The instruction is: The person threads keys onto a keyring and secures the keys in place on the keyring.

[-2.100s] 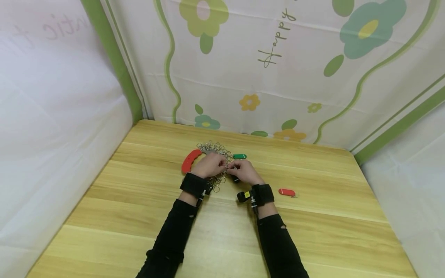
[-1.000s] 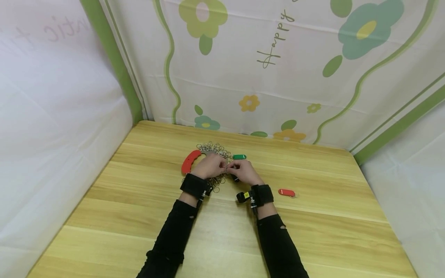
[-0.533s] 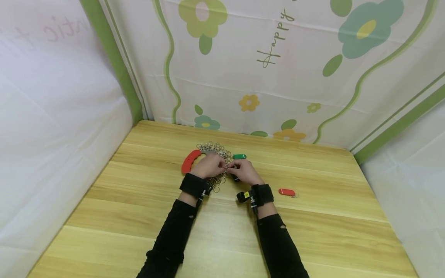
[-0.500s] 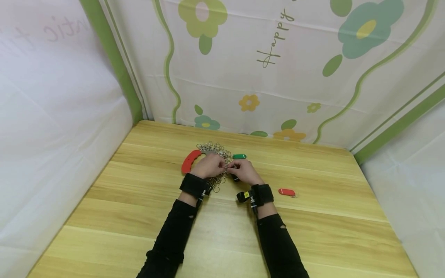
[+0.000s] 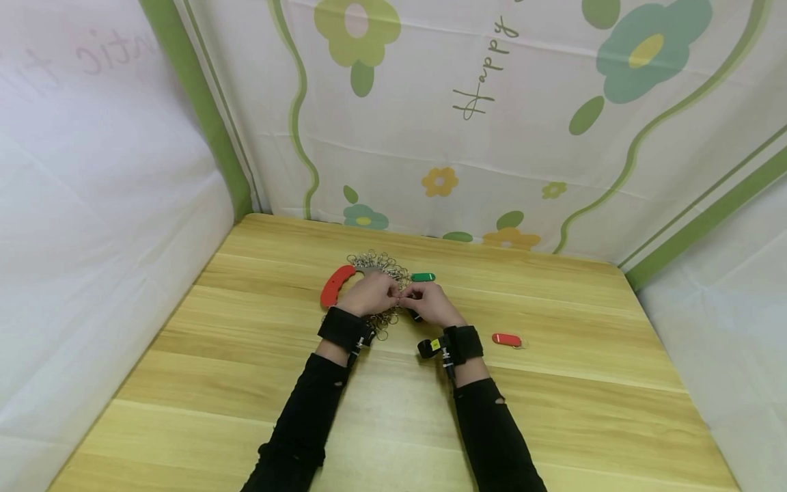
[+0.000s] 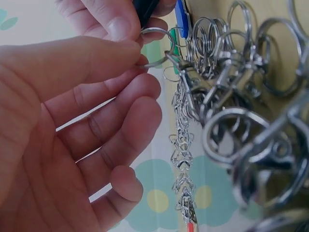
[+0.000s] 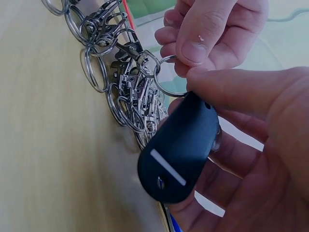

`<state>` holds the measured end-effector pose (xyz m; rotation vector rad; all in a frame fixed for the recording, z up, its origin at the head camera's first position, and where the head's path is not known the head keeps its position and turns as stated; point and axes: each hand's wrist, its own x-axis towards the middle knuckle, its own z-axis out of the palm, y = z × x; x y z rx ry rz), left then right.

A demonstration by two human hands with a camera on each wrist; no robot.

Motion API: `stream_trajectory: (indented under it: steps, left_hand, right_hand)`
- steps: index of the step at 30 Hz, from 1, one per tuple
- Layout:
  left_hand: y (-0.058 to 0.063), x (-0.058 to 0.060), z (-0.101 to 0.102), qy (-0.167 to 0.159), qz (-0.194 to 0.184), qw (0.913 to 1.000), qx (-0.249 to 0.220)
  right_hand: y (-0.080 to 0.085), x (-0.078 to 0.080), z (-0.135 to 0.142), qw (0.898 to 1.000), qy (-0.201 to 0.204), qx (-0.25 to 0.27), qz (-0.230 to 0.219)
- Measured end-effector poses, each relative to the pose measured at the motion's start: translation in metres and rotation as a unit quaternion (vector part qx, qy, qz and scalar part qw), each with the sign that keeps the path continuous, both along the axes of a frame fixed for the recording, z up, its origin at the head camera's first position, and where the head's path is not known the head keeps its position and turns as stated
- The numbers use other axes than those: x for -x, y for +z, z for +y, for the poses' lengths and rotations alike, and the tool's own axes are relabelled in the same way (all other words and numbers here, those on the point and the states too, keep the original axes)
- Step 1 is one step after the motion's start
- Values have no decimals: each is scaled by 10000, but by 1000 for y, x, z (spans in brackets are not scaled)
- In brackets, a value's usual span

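My left hand [image 5: 371, 294] pinches a split key ring [image 6: 172, 42] between thumb and forefinger, its other fingers loosely bent. That ring is joined to one of the metal swivel clasps [image 7: 134, 50]. Opposite it, my right hand [image 5: 430, 303] pinches the top of a black key tag [image 7: 178, 145] with a white stripe, right at the same ring; the fingertips hide where tag and ring meet. Both hands work at the right side of a curved metal holder with a red handle [image 5: 337, 285], hung all round with clasps and rings.
A green key tag [image 5: 423, 277] lies just behind my hands at the clasps. A blue tag [image 6: 182, 19] shows among the rings. Off to the right, a red key tag [image 5: 507, 339] rests on the wooden table [image 5: 584, 410]. Printed cloth walls [image 5: 381, 137] enclose the table.
Both hands stay in place with only tiny finger shifts at the ring. The holder and the tags on the table have not moved.
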<state>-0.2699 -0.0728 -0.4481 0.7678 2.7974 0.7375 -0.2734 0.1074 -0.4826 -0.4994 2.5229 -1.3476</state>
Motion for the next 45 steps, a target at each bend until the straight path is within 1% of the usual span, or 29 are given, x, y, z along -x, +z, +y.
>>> stream_trajectory:
  steps: [7, 14, 19, 22, 29, 33, 39, 45]
  left_hand:
    - [-2, 2, -2, -61, 17, 10000, -69]
    - [-2, 2, 0, -53, -30, 10000, 67]
    - [-2, 2, -1, -143, -88, 9998, -68]
    - [-2, 2, -1, -186, -185, 9996, -110]
    - [-3, 2, 0, -144, -803, 9966, -78]
    - [-3, 2, 0, -126, -970, 9952, -80]
    - [-4, 2, -1, -108, -1073, 9940, -181]
    - [-4, 2, -1, -102, -1105, 9937, -162]
  right_hand:
    - [-1, 0, 1, 10000, -20, 32, -35]
    - [-1, 0, 2, 10000, 16, 32, 32]
    - [0, -1, 2, 10000, 76, 26, 54]
    - [0, -1, 1, 9999, 91, 17, 71]
    - [-1, 0, 2, 9997, 196, 73, 141]
    - [-3, 1, 2, 9995, 247, 118, 170]
    - [-3, 1, 3, 9994, 261, 106, 177]
    - [-3, 1, 3, 9994, 268, 89, 193]
